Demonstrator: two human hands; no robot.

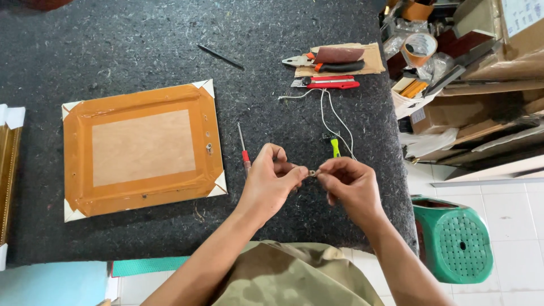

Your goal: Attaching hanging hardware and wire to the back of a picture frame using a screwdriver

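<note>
Both the left hand [271,180] and right hand [349,182] pinch a tiny grey metal ring fitting [312,172] above the dark felt bench [141,51]; likely light, rigid, slippery, best gripped by its edges.

A dark grey felt-covered worktable [141,34] fills most of the view; to its right the floor [510,209] is laid with pale square tiles; a green plastic stool [459,241] with a perforated seat stands on them just beside the table's corner; beyond it, stacked cardboard and boards [487,96] crowd what may be a shelf; the light is even and soft.
</note>
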